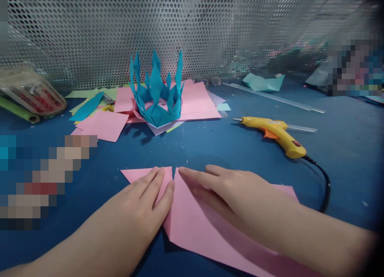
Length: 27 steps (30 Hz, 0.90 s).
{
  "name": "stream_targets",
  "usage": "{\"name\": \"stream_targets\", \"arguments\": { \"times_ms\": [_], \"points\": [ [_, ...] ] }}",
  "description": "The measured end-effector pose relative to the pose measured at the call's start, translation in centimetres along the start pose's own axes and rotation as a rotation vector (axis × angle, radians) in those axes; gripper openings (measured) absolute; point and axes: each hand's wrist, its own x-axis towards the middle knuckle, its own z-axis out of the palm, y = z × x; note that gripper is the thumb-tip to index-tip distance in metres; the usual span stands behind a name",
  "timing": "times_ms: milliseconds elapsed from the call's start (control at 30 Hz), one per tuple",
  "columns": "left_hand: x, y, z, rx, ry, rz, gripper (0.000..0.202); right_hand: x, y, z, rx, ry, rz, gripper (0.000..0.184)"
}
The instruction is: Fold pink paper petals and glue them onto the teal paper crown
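"What are the hands doing?"

"Both lie on the folded pink sheet [216, 237], at the near side of the desk [204, 147]. The left hand [142, 207] is flat, its fingers close together and the thumb slightly apart. The right hand [231, 189] rests with its index finger stretched toward the top edge and its other fingers partly bent. Neither is pinching anything that I can see."

"And the paper between them?"

"There's a narrow gap at the top edge, between the fingertips of the two hands. A pointed corner sticks out beyond the left fingers, and the sheet spreads under the right forearm."

"What's beyond it?"

"A blue paper crown [157, 113] stands upright in front of a pink stack [199, 103]. To the right lies a yellow glue gun [270, 129], nozzle pointing left, its black cord [327, 185] curling toward the right forearm."

"Farther off?"

"A clear jar [39, 93] tilts at the left, beside a green roll [18, 109]. A perforated metal panel [120, 29] closes the back."
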Motion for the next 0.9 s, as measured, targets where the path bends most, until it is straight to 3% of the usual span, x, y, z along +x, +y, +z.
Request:
{"name": "stream_targets", "arguments": {
  "times_ms": [133,233,433,633,900],
  "points": [
    [-0.6,-1.1,-0.4,-0.194,-0.078,0.003,0.056,-0.1,0.2,0.0,0.024,0.052,-0.026,0.049],
    [-0.8,-1.6,-0.8,-0.32,-0.096,-0.08,0.044,-0.4,0.4,0.1,0.064,0.14,-0.063,0.042],
    [0.0,-1.0,-0.6,-0.34,-0.001,-0.167,0.037,-0.2,1.7,0.3,0.068,0.253,-0.121,0.041],
    [0.8,-0.4,0.0,-0.413,0.106,-0.194,0.042,1.2,3.3,0.0,0.033,0.251,-0.163,0.046],
    [0.2,-0.8,-0.4,-0.462,-0.062,-0.174,0.034,1.4,3.9,-0.5,0.012,0.207,-0.211,0.046]
  ]
}}
